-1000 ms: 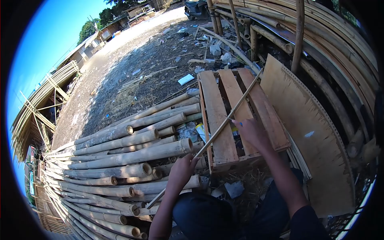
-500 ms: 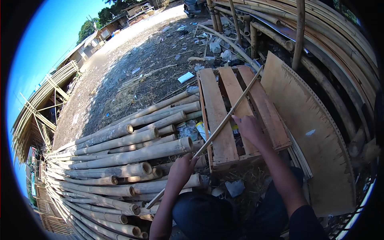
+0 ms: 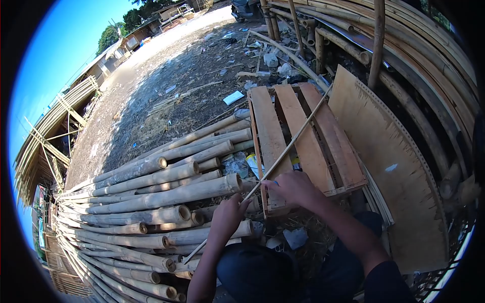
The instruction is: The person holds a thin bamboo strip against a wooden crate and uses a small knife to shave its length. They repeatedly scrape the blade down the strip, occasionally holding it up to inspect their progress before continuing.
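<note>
A long thin bamboo strip [image 3: 288, 148] runs diagonally from beside my left forearm up across a slatted wooden crate [image 3: 303, 126]. My left hand [image 3: 228, 214] is closed around the strip's lower part, in front of the crate's near left corner. My right hand [image 3: 293, 189] is closed at the strip, just above my left hand and over the crate's near edge. A small bluish bit shows at the right fingertips; what it belongs to is hidden by the fingers. The strip's upper end lies over the crate's far right corner.
Many cut bamboo poles [image 3: 177, 194] are stacked at the left, their ends toward me. A curved plywood sheet [image 3: 389, 177] leans right of the crate. More poles and boards [image 3: 404, 40] rest on a rack behind it. Litter [image 3: 233, 97] lies on the ground.
My right hand has moved down along the strip toward me, from over the crate's middle to near my left hand. My left hand and the strip have hardly moved.
</note>
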A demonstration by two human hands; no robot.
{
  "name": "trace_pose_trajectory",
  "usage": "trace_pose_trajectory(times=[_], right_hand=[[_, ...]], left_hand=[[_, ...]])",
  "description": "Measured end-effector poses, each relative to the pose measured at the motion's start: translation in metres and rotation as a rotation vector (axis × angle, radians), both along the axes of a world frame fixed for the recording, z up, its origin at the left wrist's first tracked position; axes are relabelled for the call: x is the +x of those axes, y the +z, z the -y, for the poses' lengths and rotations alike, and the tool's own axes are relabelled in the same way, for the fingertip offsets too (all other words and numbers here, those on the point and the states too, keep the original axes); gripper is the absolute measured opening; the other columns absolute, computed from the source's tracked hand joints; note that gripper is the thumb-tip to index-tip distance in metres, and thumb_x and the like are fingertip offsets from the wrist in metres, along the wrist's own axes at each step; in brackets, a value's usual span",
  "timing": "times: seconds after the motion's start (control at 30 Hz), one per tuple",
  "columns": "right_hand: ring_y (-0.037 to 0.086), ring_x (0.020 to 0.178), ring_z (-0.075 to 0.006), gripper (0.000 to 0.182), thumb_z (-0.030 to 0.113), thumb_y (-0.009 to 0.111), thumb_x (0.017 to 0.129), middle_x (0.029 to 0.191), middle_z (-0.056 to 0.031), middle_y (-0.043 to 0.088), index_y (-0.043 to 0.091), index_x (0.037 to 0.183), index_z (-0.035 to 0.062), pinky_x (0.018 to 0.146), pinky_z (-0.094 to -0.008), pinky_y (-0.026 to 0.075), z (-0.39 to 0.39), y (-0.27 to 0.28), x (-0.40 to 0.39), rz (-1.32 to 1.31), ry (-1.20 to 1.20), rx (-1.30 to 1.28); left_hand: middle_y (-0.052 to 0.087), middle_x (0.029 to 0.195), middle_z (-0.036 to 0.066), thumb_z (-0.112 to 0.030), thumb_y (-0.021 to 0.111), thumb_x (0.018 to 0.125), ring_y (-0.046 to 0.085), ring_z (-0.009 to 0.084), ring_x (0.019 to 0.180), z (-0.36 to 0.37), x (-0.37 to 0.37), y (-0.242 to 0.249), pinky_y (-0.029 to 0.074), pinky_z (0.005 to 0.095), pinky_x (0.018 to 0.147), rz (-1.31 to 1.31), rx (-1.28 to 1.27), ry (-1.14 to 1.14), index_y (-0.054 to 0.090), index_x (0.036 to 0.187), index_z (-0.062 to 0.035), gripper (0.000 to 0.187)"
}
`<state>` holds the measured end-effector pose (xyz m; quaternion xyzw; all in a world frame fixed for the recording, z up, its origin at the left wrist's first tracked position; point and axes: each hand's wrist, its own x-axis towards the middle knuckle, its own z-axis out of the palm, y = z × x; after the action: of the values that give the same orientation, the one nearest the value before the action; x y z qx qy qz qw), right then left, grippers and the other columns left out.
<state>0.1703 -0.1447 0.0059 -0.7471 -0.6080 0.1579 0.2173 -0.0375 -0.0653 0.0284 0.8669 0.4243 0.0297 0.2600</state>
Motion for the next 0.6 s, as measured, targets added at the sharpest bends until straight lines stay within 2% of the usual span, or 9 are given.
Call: trace_pose_trajectory(times=[0.03, 0.1, 0.27, 0.37, 0.5, 0.57, 0.6], right_hand=[[0.067, 0.063, -0.0375, 0.073, 0.056, 0.041, 0.099, 0.059, -0.0211, 0.062, 0.066, 0.063, -0.0026, 0.063, -0.0472, 0.053, -0.001, 0.001, 0.003, 0.006, -0.012, -0.010], [0.067, 0.064, -0.0377, 0.073, 0.056, 0.041, 0.099, 0.060, -0.0215, 0.062, 0.066, 0.064, -0.0022, 0.063, -0.0472, 0.053, -0.004, -0.001, 0.012, 0.014, -0.025, -0.019], [0.066, 0.063, -0.0383, 0.071, 0.056, 0.043, 0.098, 0.059, -0.0219, 0.062, 0.066, 0.062, -0.0019, 0.063, -0.0477, 0.053, -0.008, -0.015, 0.054, 0.025, -0.271, 0.060], [0.066, 0.062, -0.0384, 0.071, 0.055, 0.044, 0.098, 0.059, -0.0215, 0.062, 0.065, 0.062, -0.0027, 0.063, -0.0481, 0.053, -0.010, -0.020, 0.074, 0.037, -0.332, 0.007], [0.066, 0.062, -0.0385, 0.071, 0.054, 0.043, 0.098, 0.060, -0.0217, 0.062, 0.066, 0.064, -0.0028, 0.062, -0.0481, 0.053, -0.004, -0.011, 0.043, 0.049, -0.342, 0.060], [0.067, 0.064, -0.0386, 0.071, 0.054, 0.041, 0.099, 0.060, -0.0221, 0.062, 0.067, 0.065, -0.0028, 0.062, -0.0477, 0.053, 0.000, -0.001, 0.025, 0.092, -0.158, -0.016], [0.067, 0.064, -0.0386, 0.071, 0.054, 0.041, 0.099, 0.060, -0.0221, 0.062, 0.067, 0.065, -0.0028, 0.062, -0.0477, 0.053, 0.000, -0.001, 0.014, 0.092, -0.157, -0.017]], left_hand=[[0.065, 0.075, 0.023, -0.038, 0.053, 0.097, 0.063, 0.0438, 0.079, 0.000, 0.000, -0.004, 0.048, 0.0531, 0.071, 0.000, -0.002, 0.000, 0.060, 0.093, -0.0006, 0.039], [0.063, 0.062, 0.016, -0.033, 0.055, 0.097, 0.066, 0.0325, 0.062, -0.004, -0.001, -0.014, 0.049, 0.0434, 0.061, 0.051, 0.046, -0.007, 0.061, 0.086, 0.0008, 0.035], [0.063, 0.065, 0.018, -0.032, 0.055, 0.098, 0.066, 0.0333, 0.064, -0.005, -0.002, -0.016, 0.049, 0.0446, 0.062, 0.073, 0.024, -0.020, 0.062, 0.089, 0.0009, 0.034], [0.063, 0.065, 0.019, -0.031, 0.054, 0.098, 0.067, 0.0335, 0.065, -0.003, 0.000, -0.012, 0.049, 0.0451, 0.063, 0.051, 0.068, -0.044, 0.063, 0.093, 0.0009, 0.033], [0.064, 0.065, 0.018, -0.031, 0.055, 0.097, 0.067, 0.0334, 0.065, -0.002, -0.001, -0.010, 0.050, 0.0452, 0.064, 0.025, 0.090, -0.043, 0.064, 0.099, -0.0001, 0.032], [0.064, 0.064, 0.018, -0.030, 0.055, 0.097, 0.067, 0.0331, 0.064, -0.003, -0.002, -0.010, 0.050, 0.0449, 0.063, 0.027, 0.079, -0.034, 0.065, 0.100, -0.0005, 0.032], [0.064, 0.064, 0.017, -0.030, 0.055, 0.097, 0.067, 0.0329, 0.064, -0.003, -0.003, -0.011, 0.050, 0.0446, 0.063, 0.029, 0.066, -0.025, 0.065, 0.101, -0.0010, 0.031]])
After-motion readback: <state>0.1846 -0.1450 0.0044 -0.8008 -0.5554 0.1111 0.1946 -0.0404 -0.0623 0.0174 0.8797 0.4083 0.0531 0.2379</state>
